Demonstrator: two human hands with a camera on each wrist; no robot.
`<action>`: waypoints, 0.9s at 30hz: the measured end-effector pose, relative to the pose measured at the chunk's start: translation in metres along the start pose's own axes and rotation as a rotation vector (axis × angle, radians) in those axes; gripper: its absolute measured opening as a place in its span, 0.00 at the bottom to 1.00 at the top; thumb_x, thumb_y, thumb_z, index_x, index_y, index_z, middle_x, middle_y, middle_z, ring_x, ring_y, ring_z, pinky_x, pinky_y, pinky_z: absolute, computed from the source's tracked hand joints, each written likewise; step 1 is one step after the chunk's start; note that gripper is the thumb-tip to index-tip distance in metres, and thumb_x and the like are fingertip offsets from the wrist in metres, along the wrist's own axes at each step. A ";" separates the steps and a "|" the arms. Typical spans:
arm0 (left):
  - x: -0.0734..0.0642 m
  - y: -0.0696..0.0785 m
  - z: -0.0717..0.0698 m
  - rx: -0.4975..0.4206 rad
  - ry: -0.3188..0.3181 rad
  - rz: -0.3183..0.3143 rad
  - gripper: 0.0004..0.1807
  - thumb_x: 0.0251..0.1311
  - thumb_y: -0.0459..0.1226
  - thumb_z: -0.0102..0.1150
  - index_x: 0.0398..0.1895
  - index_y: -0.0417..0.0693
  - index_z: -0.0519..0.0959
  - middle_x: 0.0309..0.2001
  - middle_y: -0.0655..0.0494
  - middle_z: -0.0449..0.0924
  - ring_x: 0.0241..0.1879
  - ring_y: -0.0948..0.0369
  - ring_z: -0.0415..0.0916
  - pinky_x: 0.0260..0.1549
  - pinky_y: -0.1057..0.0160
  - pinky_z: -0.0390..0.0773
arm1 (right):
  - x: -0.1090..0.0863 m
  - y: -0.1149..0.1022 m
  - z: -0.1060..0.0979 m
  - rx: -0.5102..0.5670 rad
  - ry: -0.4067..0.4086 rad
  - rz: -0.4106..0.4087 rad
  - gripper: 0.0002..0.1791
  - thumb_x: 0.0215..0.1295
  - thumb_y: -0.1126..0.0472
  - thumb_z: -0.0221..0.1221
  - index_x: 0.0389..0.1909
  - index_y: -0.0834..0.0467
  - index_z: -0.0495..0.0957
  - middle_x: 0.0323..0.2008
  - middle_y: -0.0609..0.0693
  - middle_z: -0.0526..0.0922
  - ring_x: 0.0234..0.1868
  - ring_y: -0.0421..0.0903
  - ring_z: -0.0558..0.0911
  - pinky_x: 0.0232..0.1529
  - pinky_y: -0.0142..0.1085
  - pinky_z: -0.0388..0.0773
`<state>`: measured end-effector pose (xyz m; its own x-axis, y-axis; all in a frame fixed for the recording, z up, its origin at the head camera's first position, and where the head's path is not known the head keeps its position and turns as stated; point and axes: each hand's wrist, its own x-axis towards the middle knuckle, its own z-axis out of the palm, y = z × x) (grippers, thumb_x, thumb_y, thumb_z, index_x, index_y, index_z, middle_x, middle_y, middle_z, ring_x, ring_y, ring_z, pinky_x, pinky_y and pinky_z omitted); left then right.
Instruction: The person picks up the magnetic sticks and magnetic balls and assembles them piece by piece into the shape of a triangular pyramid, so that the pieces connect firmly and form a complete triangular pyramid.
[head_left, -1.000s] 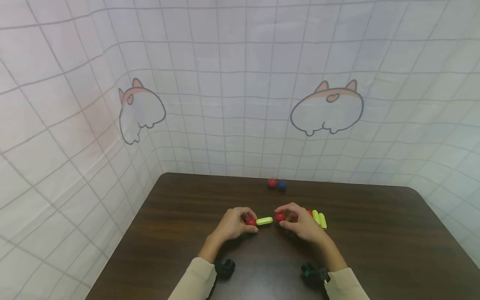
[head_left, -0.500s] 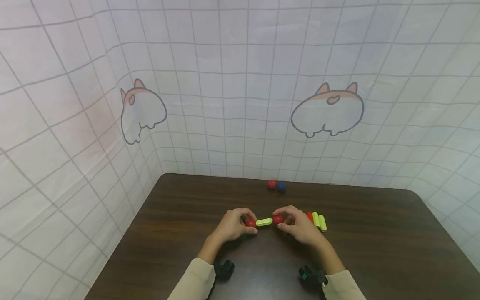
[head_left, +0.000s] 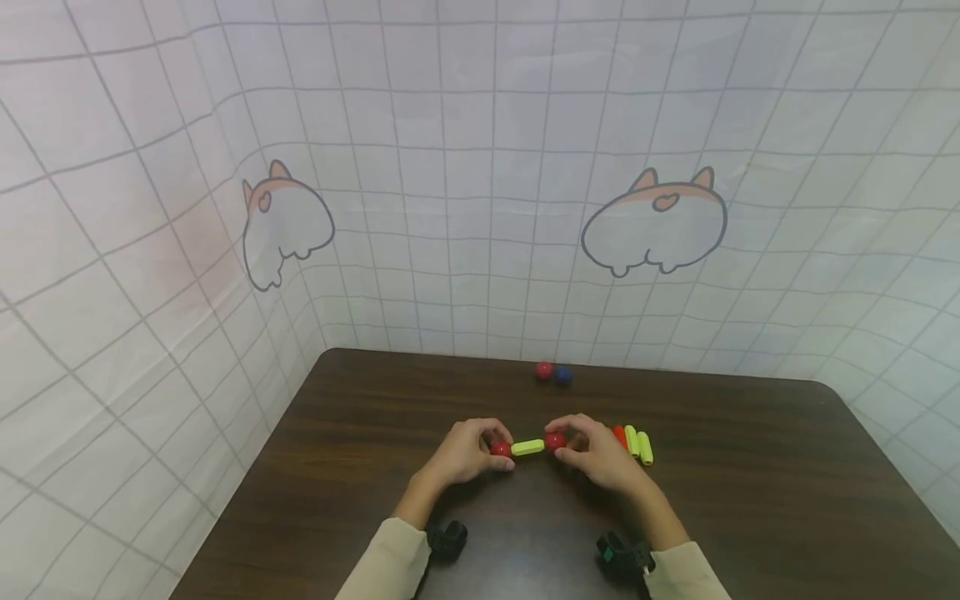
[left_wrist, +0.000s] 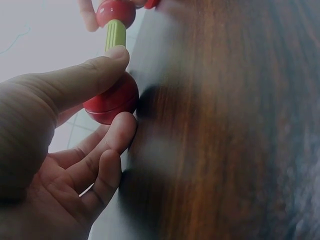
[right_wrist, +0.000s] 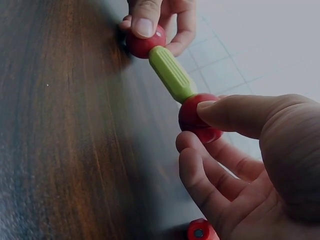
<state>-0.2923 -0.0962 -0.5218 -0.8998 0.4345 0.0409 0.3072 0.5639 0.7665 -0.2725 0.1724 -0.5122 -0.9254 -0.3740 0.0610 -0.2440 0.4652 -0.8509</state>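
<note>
My left hand [head_left: 467,450] grips a red ball [left_wrist: 113,101] between thumb and fingers. From that ball a yellow-green ribbed stick [right_wrist: 171,74] runs across to a second red ball [right_wrist: 199,116], which my right hand [head_left: 602,452] pinches. Both ends of the stick touch the balls, one ball at each end. The three pieces form a short bar held low over the dark wooden table [head_left: 360,400]. In the right wrist view, the thumb covers part of the nearer ball.
Beside my right hand lie a red stick [head_left: 620,436] and two yellow-green sticks [head_left: 639,445]. Farther back, a red ball [head_left: 543,370] and a blue ball [head_left: 563,376] sit side by side near the table's far edge. A white gridded curtain [head_left: 465,208] hangs behind.
My right hand has moved slightly left with its red ball, closing the gap to the stick's free end. The left hand keeps its grip, nearly still.
</note>
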 end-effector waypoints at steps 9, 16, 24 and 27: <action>-0.001 0.000 0.001 -0.013 -0.004 0.008 0.14 0.53 0.42 0.79 0.41 0.54 0.84 0.33 0.59 0.81 0.26 0.63 0.74 0.26 0.65 0.75 | -0.001 -0.001 0.000 0.014 -0.002 0.031 0.19 0.68 0.65 0.65 0.59 0.57 0.78 0.48 0.58 0.77 0.34 0.47 0.81 0.27 0.40 0.79; -0.001 0.000 0.000 -0.001 0.001 0.009 0.14 0.53 0.43 0.79 0.40 0.55 0.84 0.32 0.60 0.80 0.26 0.64 0.74 0.25 0.65 0.75 | 0.000 -0.002 -0.001 0.002 -0.004 0.058 0.20 0.69 0.65 0.64 0.60 0.56 0.78 0.50 0.58 0.78 0.36 0.46 0.83 0.29 0.40 0.80; -0.001 0.000 0.000 0.005 0.007 0.005 0.14 0.52 0.44 0.79 0.39 0.57 0.83 0.31 0.61 0.79 0.27 0.64 0.73 0.25 0.66 0.73 | 0.000 -0.003 -0.001 -0.012 -0.004 0.059 0.22 0.68 0.64 0.65 0.63 0.56 0.77 0.56 0.59 0.78 0.45 0.49 0.86 0.33 0.39 0.79; -0.002 0.001 0.000 -0.007 0.004 -0.001 0.14 0.52 0.44 0.79 0.39 0.57 0.83 0.30 0.60 0.80 0.27 0.64 0.74 0.25 0.65 0.73 | -0.001 -0.004 -0.001 -0.010 -0.005 0.056 0.22 0.69 0.64 0.64 0.63 0.56 0.76 0.58 0.60 0.77 0.47 0.50 0.86 0.34 0.39 0.78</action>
<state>-0.2905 -0.0961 -0.5209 -0.9010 0.4317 0.0428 0.3046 0.5593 0.7710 -0.2709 0.1720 -0.5084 -0.9361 -0.3515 0.0111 -0.1953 0.4936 -0.8475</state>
